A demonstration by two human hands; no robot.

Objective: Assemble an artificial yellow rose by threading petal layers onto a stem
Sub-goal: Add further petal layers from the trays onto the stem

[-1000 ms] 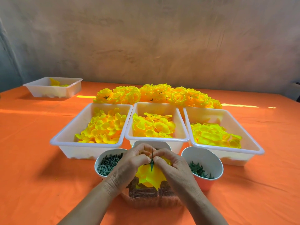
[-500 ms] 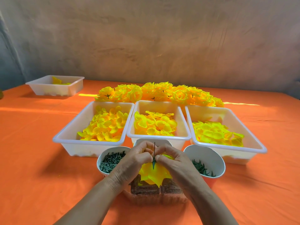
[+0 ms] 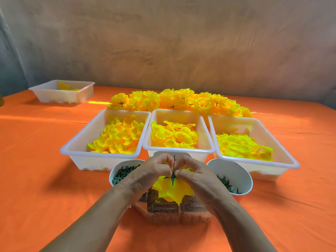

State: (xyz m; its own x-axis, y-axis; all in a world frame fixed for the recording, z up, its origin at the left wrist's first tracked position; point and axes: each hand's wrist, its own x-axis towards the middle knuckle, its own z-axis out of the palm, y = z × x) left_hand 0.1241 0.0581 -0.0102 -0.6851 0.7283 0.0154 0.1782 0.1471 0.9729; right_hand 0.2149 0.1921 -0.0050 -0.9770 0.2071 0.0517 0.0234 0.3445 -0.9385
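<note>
Orange table, upright stem, pinched by left hand, right hand

Pinching thin green stem upright with left hand and right hand | just above yellow petal layer | over clear box near table's front edge | flanked by two cups

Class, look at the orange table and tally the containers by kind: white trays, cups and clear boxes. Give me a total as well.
White trays: 4
Cups: 3
Clear box: 1
Total: 8
</note>
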